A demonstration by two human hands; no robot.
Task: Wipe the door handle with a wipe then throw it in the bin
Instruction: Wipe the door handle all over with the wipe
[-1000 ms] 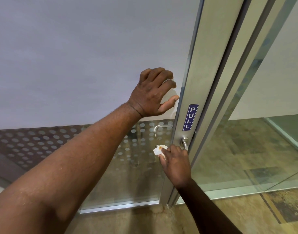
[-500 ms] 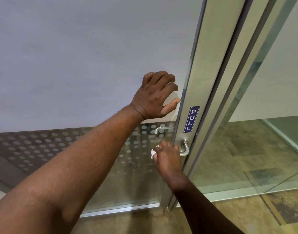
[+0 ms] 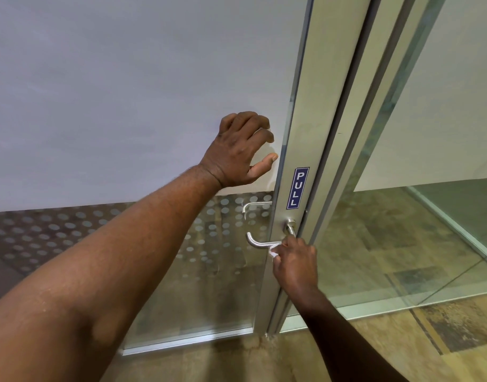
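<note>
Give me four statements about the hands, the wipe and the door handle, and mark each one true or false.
1. The right hand presses a white wipe against the door handle. True.
2. The left hand grips the handle. False: it rests, fingers curled, on the frosted glass above it.
3. The blue sign on the door frame reads PUSH. False: it reads PULL.
4. No bin is in view. True.

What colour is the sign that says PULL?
The PULL sign is dark blue with white letters, seen in the head view.
</note>
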